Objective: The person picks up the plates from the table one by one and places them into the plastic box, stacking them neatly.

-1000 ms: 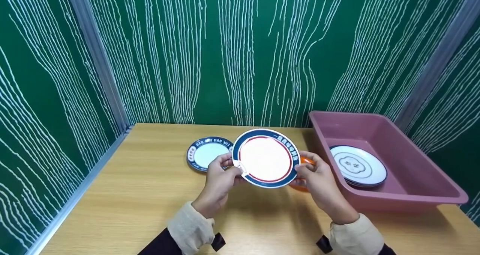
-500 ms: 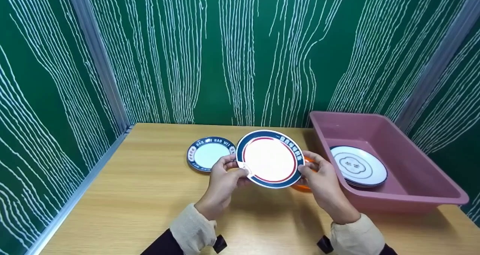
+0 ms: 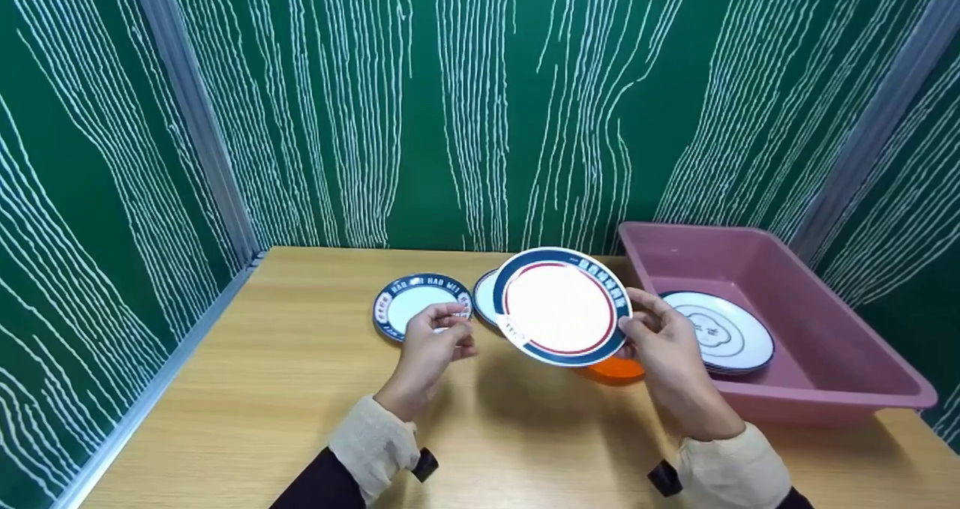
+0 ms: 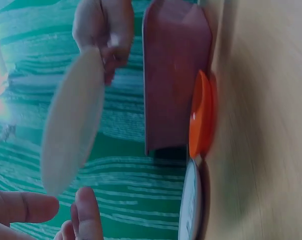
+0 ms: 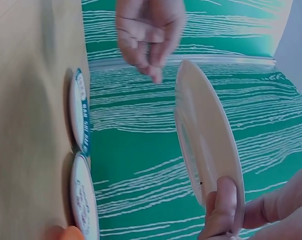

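The right hand (image 3: 673,355) pinches the red-ringed plate (image 3: 561,308) at four o'clock; the left hand (image 3: 430,351), loosely spread, sits apart from it toward eight o'clock.

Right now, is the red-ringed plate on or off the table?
Off: the right hand holds the plate up, clear of the table.

right wrist view | my right hand (image 5: 270,212) pinches a pale plate (image 5: 208,125) by its rim, ringed underside showing | my left hand (image 5: 151,35), blurred, sits apart from it | lettered plate (image 5: 78,110) and patterned plate (image 5: 84,197) lie close together on the table (image 5: 23,130) | orange thing (image 5: 72,234) cut off beside them | green wall (image 5: 126,155) behind, white-streaked
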Motion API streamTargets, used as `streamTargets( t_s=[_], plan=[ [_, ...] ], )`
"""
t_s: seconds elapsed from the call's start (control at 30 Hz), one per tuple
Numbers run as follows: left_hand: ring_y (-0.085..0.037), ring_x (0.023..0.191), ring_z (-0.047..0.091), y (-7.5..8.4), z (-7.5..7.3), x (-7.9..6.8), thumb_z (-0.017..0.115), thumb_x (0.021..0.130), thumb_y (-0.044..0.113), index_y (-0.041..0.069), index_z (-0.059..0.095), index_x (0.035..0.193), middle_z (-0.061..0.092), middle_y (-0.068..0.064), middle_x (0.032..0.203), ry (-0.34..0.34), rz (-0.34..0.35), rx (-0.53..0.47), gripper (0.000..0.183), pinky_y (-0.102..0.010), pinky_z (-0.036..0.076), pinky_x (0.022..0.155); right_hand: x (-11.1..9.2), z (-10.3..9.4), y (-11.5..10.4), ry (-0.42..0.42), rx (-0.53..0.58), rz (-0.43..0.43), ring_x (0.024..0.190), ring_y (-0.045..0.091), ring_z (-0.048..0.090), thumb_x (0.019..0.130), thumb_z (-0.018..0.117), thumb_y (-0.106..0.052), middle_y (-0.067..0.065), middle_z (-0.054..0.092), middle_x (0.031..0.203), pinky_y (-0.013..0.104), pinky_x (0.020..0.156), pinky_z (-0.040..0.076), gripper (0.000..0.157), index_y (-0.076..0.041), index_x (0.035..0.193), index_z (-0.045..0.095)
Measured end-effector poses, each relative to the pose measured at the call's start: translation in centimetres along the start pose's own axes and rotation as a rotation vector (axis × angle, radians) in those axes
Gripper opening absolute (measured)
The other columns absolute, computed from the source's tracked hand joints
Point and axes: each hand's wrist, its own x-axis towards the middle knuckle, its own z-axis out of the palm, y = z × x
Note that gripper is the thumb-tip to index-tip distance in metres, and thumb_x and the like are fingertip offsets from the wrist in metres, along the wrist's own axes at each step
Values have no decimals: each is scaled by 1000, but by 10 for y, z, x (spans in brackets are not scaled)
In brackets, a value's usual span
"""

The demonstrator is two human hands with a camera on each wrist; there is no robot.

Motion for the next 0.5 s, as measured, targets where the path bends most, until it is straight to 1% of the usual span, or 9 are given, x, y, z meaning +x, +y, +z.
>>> streamTargets(
  t_s=[0.13,0.17,0.23,0.3,0.4,0.5],
  plan=[
    [-21,79,64,-7,-13,14,61,94,-6,-1,58,124,58,-15,106,91,-4,16,31,-30,62,72,1,-8,-5,26,-3,-1,85,20,58,105,50,-5,15,51,125,22,70,57,51,-9,155,40],
    [-21,78,63,-8,-16,17,61,93,-6,-1,59,123,58,-14,105,114,-3,33,30,-30,62,71,2,-10,-6,31,-8,3,85,20,58,105,50,-6,15,51,125,22,70,57,52,-10,156,40],
    [-19,78,61,-12,-22,22,60,91,-8,-3,59,120,57,-13,104,162,10,83,30,-31,61,69,2,-15,-9,37,-8,12,87,20,59,106,50,-8,15,50,126,23,73,58,52,-13,156,40],
    [-20,83,59,-15,-28,27,61,89,-8,-4,60,119,57,-15,107,210,26,160,30,-32,60,70,3,-19,-11,39,1,23,90,20,60,106,50,-11,14,50,126,23,75,59,51,-14,156,40],
    [-24,97,56,-19,-37,33,62,86,-7,-5,60,121,57,-19,117,274,26,282,35,-34,56,80,3,-28,-15,45,38,34,96,22,58,107,49,-12,15,49,130,23,80,59,51,-16,157,40],
    [-30,114,51,-22,-46,38,62,86,-4,-6,55,131,51,-23,131,294,-9,345,45,-37,51,94,2,-37,-18,58,65,32,101,24,57,107,49,-13,14,49,137,22,82,58,52,-16,158,39]
  ],
)
